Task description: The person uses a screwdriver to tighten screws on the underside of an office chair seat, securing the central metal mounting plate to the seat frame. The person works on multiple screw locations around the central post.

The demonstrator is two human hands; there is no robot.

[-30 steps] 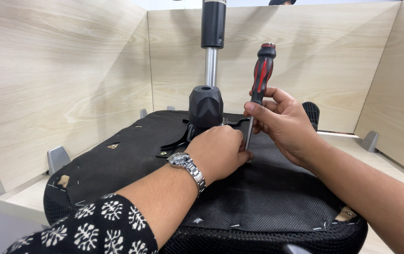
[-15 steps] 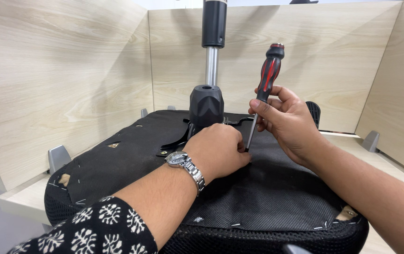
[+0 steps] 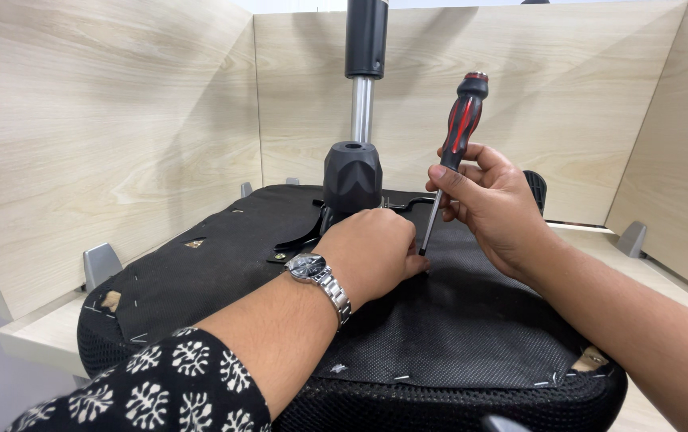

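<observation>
Open seat fabric [image 3: 472,336] toward the near edge lies unobstructed. Central column [image 3: 357,104] and its black boss [image 3: 352,178] block the middle; wooden partitions [image 3: 104,136] close three sides (approach only from front)

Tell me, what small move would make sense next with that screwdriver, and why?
Probably a turn of the handle. The right hand holds the red-and-black screwdriver nearly upright, its tip down on the underside of the upturned chair seat beside the left hand, which rests there as if steadying something. Whether the tip sits in a screw is hidden by the fingers.
</observation>
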